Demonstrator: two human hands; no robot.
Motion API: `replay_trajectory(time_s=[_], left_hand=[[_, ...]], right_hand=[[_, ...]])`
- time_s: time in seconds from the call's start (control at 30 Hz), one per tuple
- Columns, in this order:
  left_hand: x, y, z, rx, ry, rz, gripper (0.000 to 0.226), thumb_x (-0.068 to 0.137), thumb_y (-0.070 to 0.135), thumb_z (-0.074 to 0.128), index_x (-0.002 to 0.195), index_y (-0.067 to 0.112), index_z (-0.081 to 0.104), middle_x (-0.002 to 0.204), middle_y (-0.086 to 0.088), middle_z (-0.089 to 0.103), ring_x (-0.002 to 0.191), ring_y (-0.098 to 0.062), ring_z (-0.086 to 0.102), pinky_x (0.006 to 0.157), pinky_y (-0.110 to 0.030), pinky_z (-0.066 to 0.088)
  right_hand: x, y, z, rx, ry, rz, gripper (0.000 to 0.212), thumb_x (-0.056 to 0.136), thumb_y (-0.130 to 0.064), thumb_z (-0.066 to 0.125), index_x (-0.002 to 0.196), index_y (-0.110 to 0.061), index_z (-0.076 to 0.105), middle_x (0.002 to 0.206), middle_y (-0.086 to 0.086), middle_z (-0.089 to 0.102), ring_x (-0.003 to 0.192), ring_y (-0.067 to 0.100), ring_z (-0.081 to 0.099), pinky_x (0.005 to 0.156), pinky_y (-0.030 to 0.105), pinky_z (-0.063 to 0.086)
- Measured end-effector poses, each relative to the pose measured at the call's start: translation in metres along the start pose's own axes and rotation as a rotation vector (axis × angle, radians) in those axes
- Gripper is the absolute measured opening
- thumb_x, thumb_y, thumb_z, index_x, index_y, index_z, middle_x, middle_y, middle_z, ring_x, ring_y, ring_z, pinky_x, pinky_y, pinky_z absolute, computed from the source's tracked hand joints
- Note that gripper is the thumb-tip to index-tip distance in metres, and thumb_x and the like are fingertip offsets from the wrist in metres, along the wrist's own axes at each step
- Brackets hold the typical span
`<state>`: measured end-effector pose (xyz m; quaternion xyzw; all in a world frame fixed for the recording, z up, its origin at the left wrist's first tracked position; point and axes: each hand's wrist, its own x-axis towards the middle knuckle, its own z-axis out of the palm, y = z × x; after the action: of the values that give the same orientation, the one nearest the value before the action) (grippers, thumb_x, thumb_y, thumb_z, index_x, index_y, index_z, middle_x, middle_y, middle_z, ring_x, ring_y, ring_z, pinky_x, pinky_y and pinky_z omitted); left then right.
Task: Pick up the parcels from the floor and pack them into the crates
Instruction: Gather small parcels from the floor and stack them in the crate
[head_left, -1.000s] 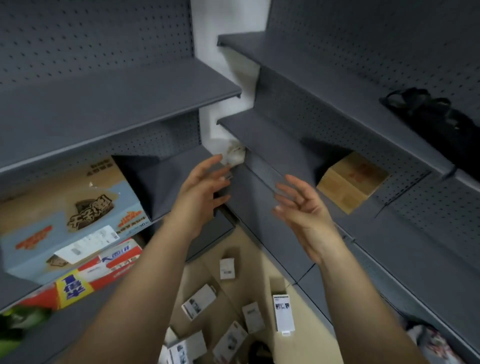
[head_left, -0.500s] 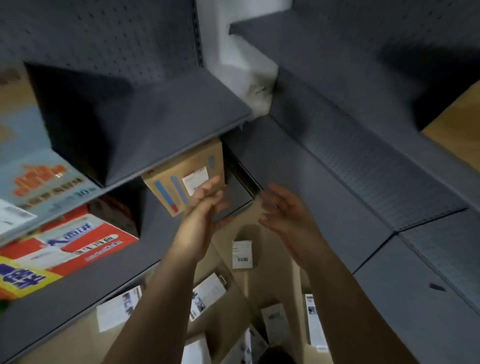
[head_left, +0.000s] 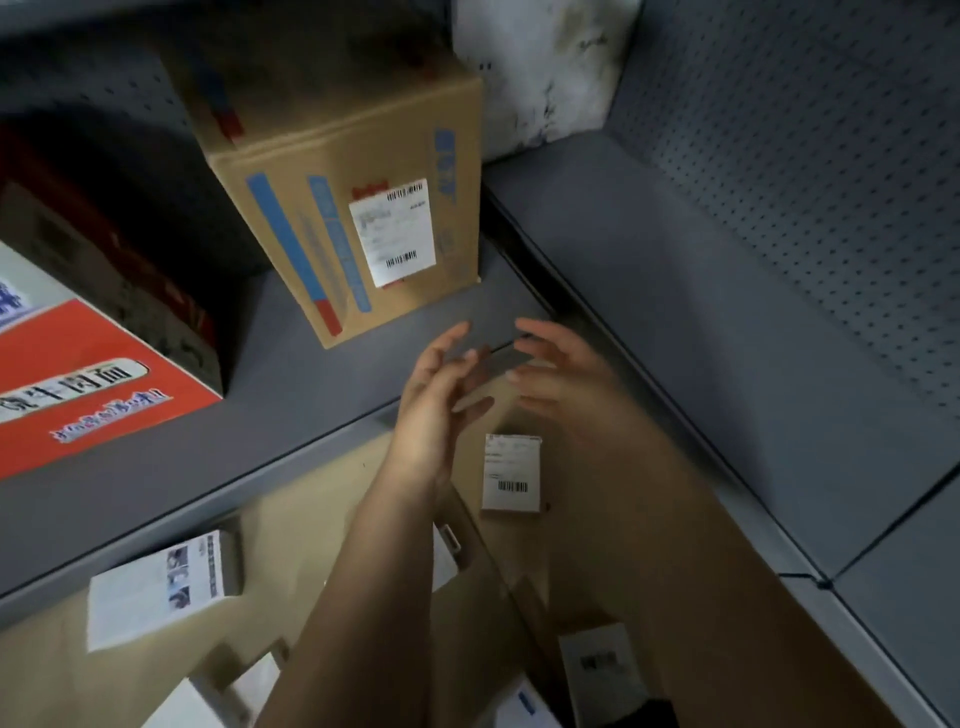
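Lying flat: white, barcode-labelled parcel (head_left: 511, 473)

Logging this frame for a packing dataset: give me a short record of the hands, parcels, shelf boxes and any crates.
left hand: open, holds nothing
right hand: open, holds nothing
barcode parcel: on the floor, just below the hands in the picture
left parcel: on the floor by the shelf edge
lower-right parcel: on the floor, blurred
shelf: carries cardboard box and red box
crates: none in view

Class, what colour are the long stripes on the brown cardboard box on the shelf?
The stripes are blue; head view.
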<state>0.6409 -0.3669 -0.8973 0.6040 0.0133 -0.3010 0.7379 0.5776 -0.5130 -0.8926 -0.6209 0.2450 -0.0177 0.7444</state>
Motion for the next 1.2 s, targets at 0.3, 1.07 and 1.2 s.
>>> replay_trajectory(time_s=[0.3,1.07,1.2], left_hand=[[0.029,-0.073,-0.023,0.160,0.061,-0.076,0.039,0.100,0.012,0.051,0.134,0.029,0.057,0.118,0.001,0.065,0.122,-0.025,0.059,0.099,-0.041,0.049],[0.037,-0.187,-0.044,0.151,0.001,-0.677,0.027,0.099,0.046,0.054,0.115,0.026,0.059,0.127,-0.011,0.062,0.117,-0.030,0.058,0.104,-0.053,0.042],[0.036,-0.181,-0.040,0.196,-0.001,-0.595,0.029,0.102,0.045,0.049,0.117,0.023,0.061,0.122,-0.006,0.063,0.114,-0.028,0.058,0.102,-0.049,0.041]], right_hand=[[0.009,0.076,-0.034,0.056,0.248,0.257,0.036,0.095,-0.010,0.063,0.128,-0.024,0.057,0.136,0.010,0.059,0.125,0.028,0.057,0.095,0.041,0.052],[0.012,0.196,-0.033,-0.251,0.211,0.741,0.038,0.096,-0.009,0.050,0.133,-0.008,0.049,0.114,0.011,0.054,0.096,0.023,0.049,0.087,0.040,0.047],[0.015,0.188,-0.038,-0.167,0.290,0.639,0.019,0.100,-0.013,0.047,0.116,-0.011,0.057,0.096,0.006,0.062,0.083,0.017,0.054,0.070,0.030,0.042]])
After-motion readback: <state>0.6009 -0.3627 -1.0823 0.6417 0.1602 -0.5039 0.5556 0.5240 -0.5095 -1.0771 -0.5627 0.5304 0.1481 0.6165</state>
